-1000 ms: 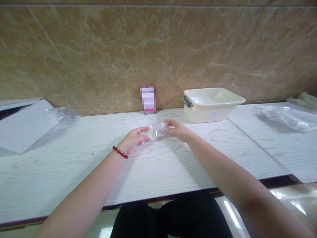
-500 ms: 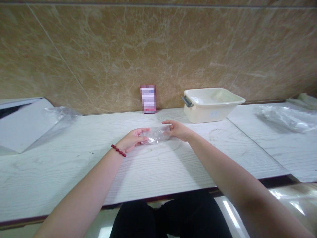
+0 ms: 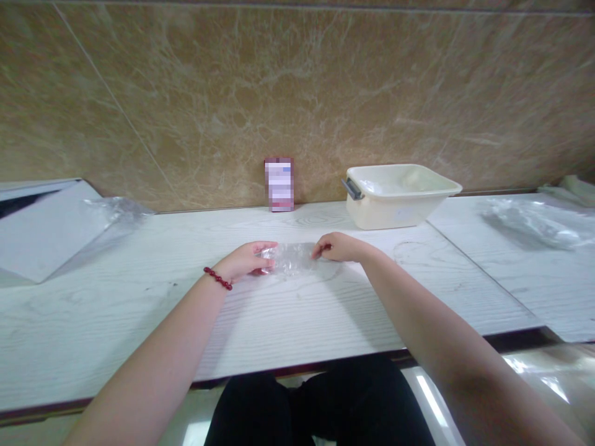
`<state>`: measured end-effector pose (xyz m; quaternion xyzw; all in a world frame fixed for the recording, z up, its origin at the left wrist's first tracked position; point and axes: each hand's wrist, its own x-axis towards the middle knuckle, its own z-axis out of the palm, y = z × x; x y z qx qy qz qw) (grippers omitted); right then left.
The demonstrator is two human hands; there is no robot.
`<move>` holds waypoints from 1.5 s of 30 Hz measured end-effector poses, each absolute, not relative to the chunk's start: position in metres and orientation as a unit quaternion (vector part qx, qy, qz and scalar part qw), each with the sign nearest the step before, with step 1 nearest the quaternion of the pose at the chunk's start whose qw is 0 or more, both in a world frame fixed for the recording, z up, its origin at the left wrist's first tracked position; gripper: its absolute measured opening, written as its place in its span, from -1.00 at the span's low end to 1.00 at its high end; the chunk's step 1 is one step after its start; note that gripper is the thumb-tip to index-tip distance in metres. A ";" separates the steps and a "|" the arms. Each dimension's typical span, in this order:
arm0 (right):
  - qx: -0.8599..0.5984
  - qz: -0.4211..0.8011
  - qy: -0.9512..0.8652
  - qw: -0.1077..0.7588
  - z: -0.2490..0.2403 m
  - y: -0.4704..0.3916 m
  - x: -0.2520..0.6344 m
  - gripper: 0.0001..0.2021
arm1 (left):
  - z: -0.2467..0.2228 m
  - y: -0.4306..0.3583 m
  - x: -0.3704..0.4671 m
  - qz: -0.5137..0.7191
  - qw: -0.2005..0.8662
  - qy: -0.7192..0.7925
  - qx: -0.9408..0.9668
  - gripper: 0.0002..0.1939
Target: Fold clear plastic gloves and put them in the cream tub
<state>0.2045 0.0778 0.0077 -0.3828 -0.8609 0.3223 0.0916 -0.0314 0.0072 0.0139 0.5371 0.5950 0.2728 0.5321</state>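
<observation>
Between my hands, low over the white wood-grain tabletop [image 3: 297, 322], is a clear crinkled plastic bag [image 3: 292, 258]. My left hand [image 3: 248, 260] grips its left end, thumb on the near side and fingers on the far side. At the right end my right hand [image 3: 339, 248] is closed, with thumb and fingertips pinching the bag's edge. The palm side of the right hand is mostly hidden. Whether anything is inside the bag I cannot make out.
A phone-like upright item [image 3: 279, 184] with a blurred front leans on the marble wall. A cream bin [image 3: 395, 207] with a grey handle stands back right. Clear plastic bags [image 3: 543, 220] lie far right. At left are a white box [image 3: 51, 232] and more clear plastic [image 3: 123, 214].
My right hand's fingers, spread before, have closed into a pinch at the bag's right end. The bag looks flatter and stretched out. My left hand keeps its hold.
</observation>
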 end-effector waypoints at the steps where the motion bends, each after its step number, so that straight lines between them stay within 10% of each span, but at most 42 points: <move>1: -0.391 0.288 -0.870 0.080 0.010 0.078 0.205 -0.69 | 0.014 0.007 -0.030 0.271 0.523 0.600 0.540 -0.37; 8: -0.408 0.113 -0.858 0.291 0.011 0.047 0.171 -0.66 | 0.011 0.004 -0.022 0.263 0.502 0.617 0.546 -0.35; 45: -0.535 0.112 -0.837 0.010 -0.018 0.025 0.150 -0.44 | 0.008 0.003 -0.029 0.253 0.550 0.594 0.530 -0.15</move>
